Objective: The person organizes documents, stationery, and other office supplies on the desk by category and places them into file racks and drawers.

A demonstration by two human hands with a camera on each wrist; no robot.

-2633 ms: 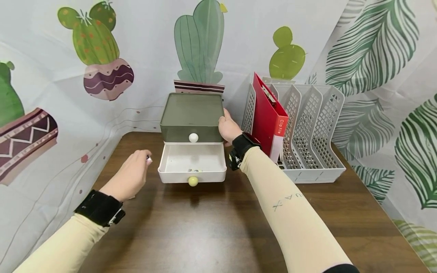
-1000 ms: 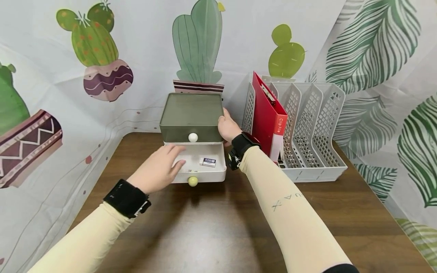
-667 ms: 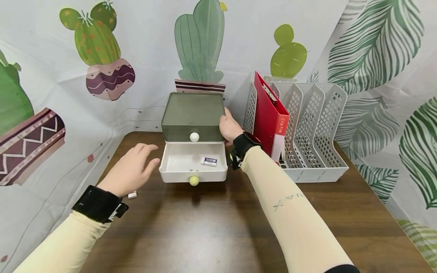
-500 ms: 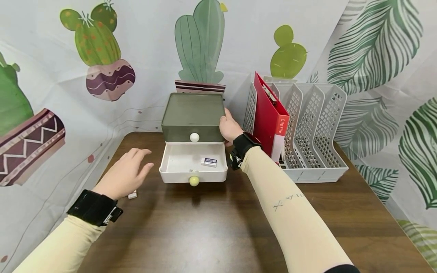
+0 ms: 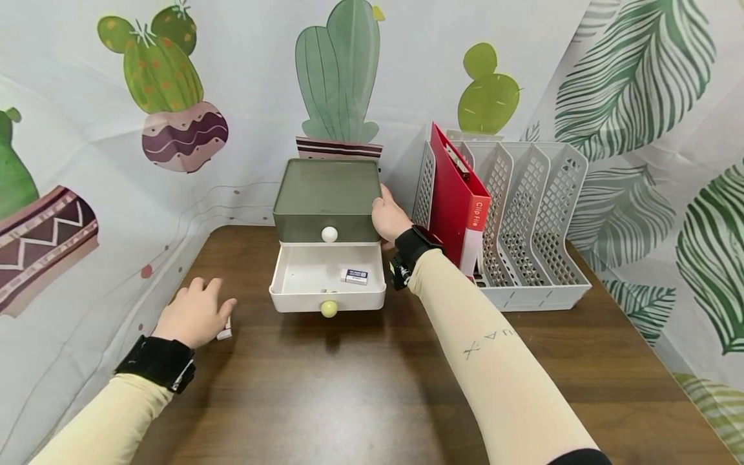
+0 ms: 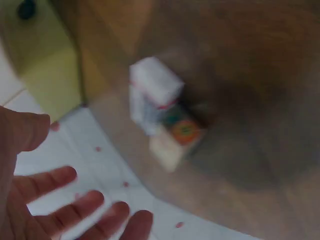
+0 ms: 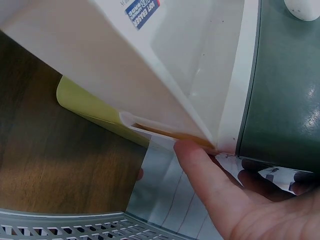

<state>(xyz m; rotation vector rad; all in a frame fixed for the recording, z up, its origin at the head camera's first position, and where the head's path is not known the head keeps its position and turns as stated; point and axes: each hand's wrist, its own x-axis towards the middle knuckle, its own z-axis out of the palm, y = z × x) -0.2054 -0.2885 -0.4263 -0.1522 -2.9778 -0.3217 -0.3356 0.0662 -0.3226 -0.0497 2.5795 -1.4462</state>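
A small drawer unit (image 5: 328, 187) with a dark green top and a white knob stands at the back of the table. Its white lower drawer (image 5: 287, 302), with a yellow-green knob, is pulled out; inside lies a blue-and-white eraser (image 5: 354, 276). My right hand (image 5: 392, 216) rests against the unit's right side, thumb (image 7: 200, 167) by the drawer's edge. At the left, my left hand (image 5: 192, 314) hovers with spread fingers beside small white blocks. Blurred in the left wrist view are a white block (image 6: 155, 85) with a red stripe and another piece (image 6: 182, 132) with an orange-and-green picture.
A grey file rack (image 5: 535, 294) holding a red clip file (image 5: 456, 203) stands right of the drawer unit, close to my right wrist. A patterned cloth (image 5: 250, 97) hangs behind the wooden table (image 5: 349, 387). Tiny bits lie near the drawer's front wall.
My left hand has let go of the eraser in the drawer and drawn back left, down towards the white blocks on the table. My right hand has stayed at the unit's side.
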